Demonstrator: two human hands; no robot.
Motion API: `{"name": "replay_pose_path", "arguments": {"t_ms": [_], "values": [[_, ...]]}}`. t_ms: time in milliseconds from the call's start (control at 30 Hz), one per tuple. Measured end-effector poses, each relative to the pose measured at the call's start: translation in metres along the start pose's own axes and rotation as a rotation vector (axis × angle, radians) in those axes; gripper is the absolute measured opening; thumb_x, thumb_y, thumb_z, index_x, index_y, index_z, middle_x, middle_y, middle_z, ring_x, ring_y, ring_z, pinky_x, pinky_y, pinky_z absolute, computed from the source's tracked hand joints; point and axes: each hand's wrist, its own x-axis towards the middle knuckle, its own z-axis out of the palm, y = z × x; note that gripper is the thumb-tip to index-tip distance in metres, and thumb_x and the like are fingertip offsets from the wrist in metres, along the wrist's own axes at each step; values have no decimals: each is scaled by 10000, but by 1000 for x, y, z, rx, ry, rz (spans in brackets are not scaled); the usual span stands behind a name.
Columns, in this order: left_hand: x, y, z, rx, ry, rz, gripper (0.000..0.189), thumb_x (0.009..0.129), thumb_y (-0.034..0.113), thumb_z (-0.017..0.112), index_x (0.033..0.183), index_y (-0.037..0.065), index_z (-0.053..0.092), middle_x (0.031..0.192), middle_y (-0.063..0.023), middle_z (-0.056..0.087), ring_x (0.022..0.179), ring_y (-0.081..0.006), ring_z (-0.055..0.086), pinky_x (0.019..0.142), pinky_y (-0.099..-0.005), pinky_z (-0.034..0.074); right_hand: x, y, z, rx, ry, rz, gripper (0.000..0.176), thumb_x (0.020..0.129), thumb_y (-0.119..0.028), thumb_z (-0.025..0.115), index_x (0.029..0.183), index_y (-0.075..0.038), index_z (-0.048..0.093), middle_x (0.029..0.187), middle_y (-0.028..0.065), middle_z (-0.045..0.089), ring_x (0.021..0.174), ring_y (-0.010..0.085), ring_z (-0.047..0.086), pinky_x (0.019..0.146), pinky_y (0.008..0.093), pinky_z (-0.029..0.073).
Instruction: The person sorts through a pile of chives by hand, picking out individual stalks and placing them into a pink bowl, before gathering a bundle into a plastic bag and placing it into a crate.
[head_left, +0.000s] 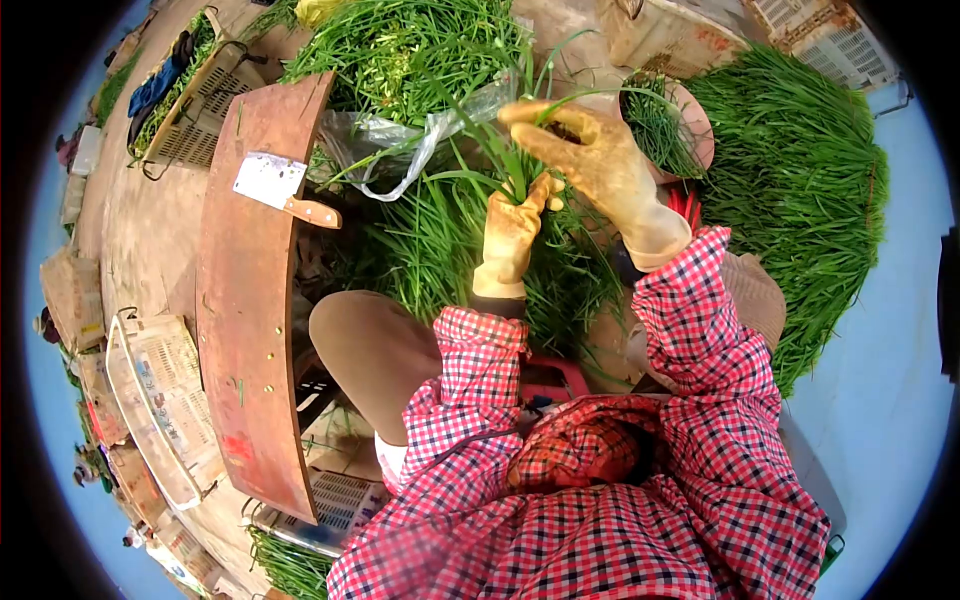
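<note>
L hand (508,238) grips greens (514,178), upper ctr; R hand (605,165) open just beside, fingers apart. Best w/ a snug, light L grip: aligns stems w/o bruising.

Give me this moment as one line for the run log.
left hand: gripping green stalks | right hand: raised beside stalks | cleaver: lying on wooden board

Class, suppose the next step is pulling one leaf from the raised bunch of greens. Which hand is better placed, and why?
Probably the right hand: it is raised right beside the leaves, its fingers not wrapped around the bunch. The left hand is closed around that bunch, so it can steady it.
</note>
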Motion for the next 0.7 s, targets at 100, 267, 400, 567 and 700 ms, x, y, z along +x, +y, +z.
{"name": "replay_pose_path", "arguments": {"t_ms": [100, 267, 400, 567, 700], "values": [[4, 12, -19, -75, -53, -134, 661, 916, 246, 418, 1412, -73, 119, 1437, -143, 347, 763, -176, 526, 761, -294, 487, -2, -11, -2, 189, 78, 314, 213, 863, -204, 655, 935, -5, 680, 758, 23, 616, 649, 79, 586, 529, 199, 451], [2, 6, -1, -193, 55, -278, 774, 914, 259, 446, 1416, -78, -38, 1450, -147, 316, 738, -180, 487, 728, -305, 506, 8, 7, -26, 154, 259, 147, 242, 894, -231, 613, 961, -13, 694, 887, 58, 699, 630, 58, 553, 562, 194, 435], [-2, 4, -3, -266, 67, -274, 808, 923, 289, 432, 1417, -55, -106, 1489, -128, 260, 836, -202, 544, 753, -351, 516, 13, 16, -52, 172, 281, 98, 279, 912, -281, 589, 932, -28, 706, 864, 26, 697, 636, 45, 544, 558, 181, 402], [2, 15, -18, 371, 98, -110, 590, 941, 232, 427, 1340, -44, 91, 1295, -119, 372, 806, -148, 525, 678, -261, 474, 8, 19, -65, 203, 336, 127, 278, 909, -275, 592, 949, -19, 692, 870, 39, 697, 638, 54, 543, 570, 188, 409], [7, -7, -8, 1459, 345, 345, 284, 950, 227, 482, 1071, -29, 479, 877, -54, 541, 630, -106, 507, 599, -242, 413, 8, 28, -70, 240, 314, 207, 284, 913, -290, 585, 927, -25, 687, 891, 49, 699, 693, 82, 582, 613, 201, 433]]}}
